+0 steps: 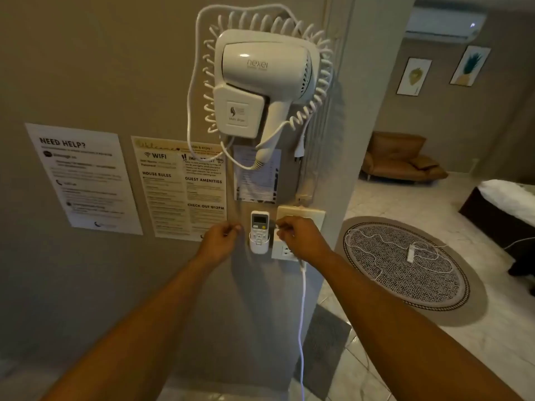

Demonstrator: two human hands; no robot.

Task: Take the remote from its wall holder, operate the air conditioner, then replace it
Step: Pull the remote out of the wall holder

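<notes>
A white remote (259, 225) with a small screen and a yellow button stands upright in its white wall holder (259, 246), below the hair dryer. My left hand (218, 241) is just left of the remote, fingers curled, holding nothing. My right hand (299, 238) is just right of it, fingertips close to the remote's edge, also with nothing in it. Neither hand grips the remote. The white air conditioner (444, 23) hangs high on the far wall at the upper right.
A white hair dryer (260, 82) with a coiled cord hangs above. Paper notices (179, 186) are stuck on the wall to the left. A switch plate (301, 217) and socket with a white cable (302, 314) sit right of the holder. Round rug (405, 264), sofa (399, 157) and bed (506, 204) lie to the right.
</notes>
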